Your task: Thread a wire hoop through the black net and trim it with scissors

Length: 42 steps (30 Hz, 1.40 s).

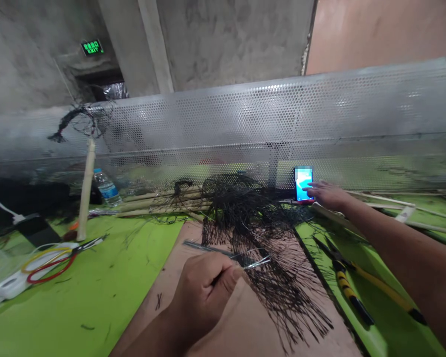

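My left hand [202, 290] is closed in a pinch on a thin metal ruler-like strip [223, 253], held over a tangle of black thin wires [260, 238] spread on a brown board [241, 322]. My right hand [325, 194] reaches far forward, fingers stretched out, touching the lit screen of a phone [304, 183] that leans against the perforated metal panel [282, 119].
Yellow-handled pliers [351, 292] lie right of the wires on the green table cover [96, 292]. A water bottle [107, 187], an upright wooden stick [86, 191], scissors with red and yellow cable loops [50, 263] and a white power strip [11, 285] sit at left. Bamboo sticks [159, 201] lie along the panel.
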Each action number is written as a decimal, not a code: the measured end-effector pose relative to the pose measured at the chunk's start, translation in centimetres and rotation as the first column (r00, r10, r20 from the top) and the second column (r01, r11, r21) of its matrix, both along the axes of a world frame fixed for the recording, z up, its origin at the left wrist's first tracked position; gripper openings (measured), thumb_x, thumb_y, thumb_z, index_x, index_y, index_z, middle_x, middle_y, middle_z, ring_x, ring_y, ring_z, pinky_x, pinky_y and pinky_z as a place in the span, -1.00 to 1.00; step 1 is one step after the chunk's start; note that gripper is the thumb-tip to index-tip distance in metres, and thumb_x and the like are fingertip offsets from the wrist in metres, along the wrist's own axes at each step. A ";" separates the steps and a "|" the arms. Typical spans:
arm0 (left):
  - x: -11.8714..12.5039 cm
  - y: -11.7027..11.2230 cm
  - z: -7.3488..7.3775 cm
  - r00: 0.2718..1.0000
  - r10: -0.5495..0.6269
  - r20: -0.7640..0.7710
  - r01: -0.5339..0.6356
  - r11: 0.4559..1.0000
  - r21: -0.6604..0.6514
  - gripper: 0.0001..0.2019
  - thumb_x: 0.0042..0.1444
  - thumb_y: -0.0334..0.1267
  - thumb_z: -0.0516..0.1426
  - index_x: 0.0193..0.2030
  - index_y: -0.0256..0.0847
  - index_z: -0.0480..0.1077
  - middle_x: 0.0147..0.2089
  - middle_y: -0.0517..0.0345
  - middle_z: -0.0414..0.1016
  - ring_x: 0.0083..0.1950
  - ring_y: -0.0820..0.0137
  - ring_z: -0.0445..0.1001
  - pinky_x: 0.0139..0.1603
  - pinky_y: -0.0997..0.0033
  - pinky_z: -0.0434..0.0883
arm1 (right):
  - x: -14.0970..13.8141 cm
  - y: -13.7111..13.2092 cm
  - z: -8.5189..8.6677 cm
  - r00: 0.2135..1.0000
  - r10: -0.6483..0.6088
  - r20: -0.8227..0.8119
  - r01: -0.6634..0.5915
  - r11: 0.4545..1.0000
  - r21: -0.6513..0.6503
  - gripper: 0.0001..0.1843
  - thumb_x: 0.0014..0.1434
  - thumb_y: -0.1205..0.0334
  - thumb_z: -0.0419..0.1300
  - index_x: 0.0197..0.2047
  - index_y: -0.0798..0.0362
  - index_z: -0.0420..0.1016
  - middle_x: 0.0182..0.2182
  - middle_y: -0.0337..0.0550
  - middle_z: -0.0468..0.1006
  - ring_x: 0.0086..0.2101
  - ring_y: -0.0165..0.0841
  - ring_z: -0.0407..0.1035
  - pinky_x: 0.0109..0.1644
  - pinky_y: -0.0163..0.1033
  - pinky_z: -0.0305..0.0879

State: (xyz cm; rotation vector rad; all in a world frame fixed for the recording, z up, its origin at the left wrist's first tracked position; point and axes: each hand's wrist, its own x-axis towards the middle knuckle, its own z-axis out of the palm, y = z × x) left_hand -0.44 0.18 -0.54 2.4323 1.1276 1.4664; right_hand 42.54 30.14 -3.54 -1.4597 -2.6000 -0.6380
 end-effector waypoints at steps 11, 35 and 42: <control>0.0 0.2 -0.2 0.999 0.008 -0.036 -0.008 1.000 -0.005 -0.78 0.14 -0.31 0.08 -0.52 -0.26 0.29 -0.61 0.26 0.24 -0.56 0.57 0.18 -0.52 0.57 0.10 | 0.0 -1.2 1.7 0.951 -0.166 -0.260 0.232 0.940 0.251 -0.53 0.19 0.36 -0.11 0.14 0.19 0.30 0.24 0.11 0.20 0.21 -0.15 0.00 0.26 -0.02 -0.25; -0.7 0.6 0.0 0.985 0.061 -0.160 -0.038 0.989 0.142 -0.72 0.18 -0.25 0.03 -0.52 -0.27 0.35 -0.56 0.20 0.33 -0.49 0.51 0.25 -0.41 0.50 0.15 | -17.7 -22.0 6.6 0.609 0.275 -0.744 -0.421 0.907 -0.010 -0.59 0.22 0.04 0.10 0.12 -0.11 0.32 0.00 -0.08 0.47 -0.09 -0.27 0.41 -0.11 -0.14 0.41; -0.9 0.3 0.2 0.981 0.060 -0.187 -0.035 0.990 0.135 -0.70 0.18 -0.22 0.02 -0.53 -0.26 0.36 -0.55 0.19 0.37 -0.50 0.51 0.26 -0.42 0.49 0.13 | -25.3 -28.5 6.0 0.737 0.582 -0.344 -0.587 0.803 0.100 -0.73 0.01 0.11 0.31 -0.24 0.06 0.48 -0.31 -0.10 0.53 -0.24 -0.26 0.38 -0.10 -0.12 0.27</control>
